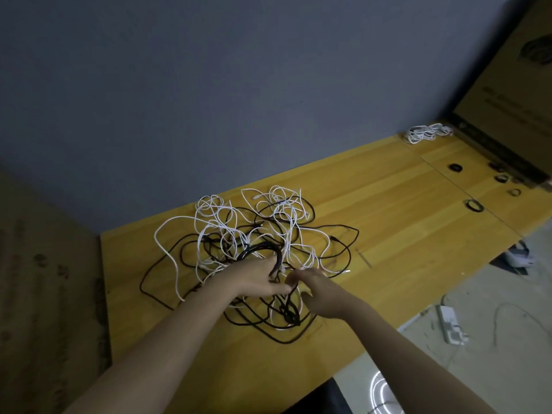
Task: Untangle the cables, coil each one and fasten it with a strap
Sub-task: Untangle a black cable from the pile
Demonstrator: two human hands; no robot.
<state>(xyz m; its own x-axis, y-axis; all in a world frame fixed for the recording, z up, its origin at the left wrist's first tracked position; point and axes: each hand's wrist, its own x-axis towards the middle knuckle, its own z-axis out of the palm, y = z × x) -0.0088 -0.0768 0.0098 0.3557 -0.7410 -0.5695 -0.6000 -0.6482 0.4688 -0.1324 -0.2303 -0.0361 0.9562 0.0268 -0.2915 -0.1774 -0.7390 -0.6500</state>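
Both forearms cut off at bottom edge, left hand (259,276) gripping black coil (263,249), right hand (316,289) pinching black cable (291,306), fingertips partly hidden, black-and-white tangle (254,231) on wooden table (403,204).

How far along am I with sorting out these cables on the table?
Early on. Done, it seems: one white bundle lies set aside at the table's far right end. In hand: your left hand holds a partly wound black coil, and your right hand pinches a black strand beside it. Left: the big black-and-white tangle is mostly unsorted, and several small dark straps wait unused at the right.
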